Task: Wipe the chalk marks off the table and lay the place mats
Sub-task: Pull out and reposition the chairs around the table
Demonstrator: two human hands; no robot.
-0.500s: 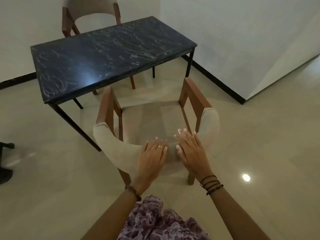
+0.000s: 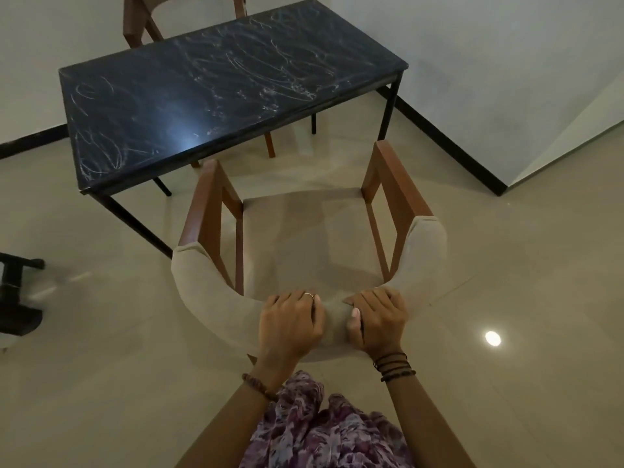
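Gripping chair (image 2: 304, 238), table (image 2: 189, 106) beyond hands (image 2: 332, 320)

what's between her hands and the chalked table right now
In the head view, only the near chair: both the left hand and right hand grip its padded backrest, and its seat and wooden arms stretch toward the table.

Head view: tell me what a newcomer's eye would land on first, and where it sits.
The dark table at upper centre stands out first, its top scrawled all over with white chalk marks. Next comes the near chair, standing just off the table's front edge, with both hands gripping its padded backrest: left hand, right hand. A second chair stands behind the table by the wall.
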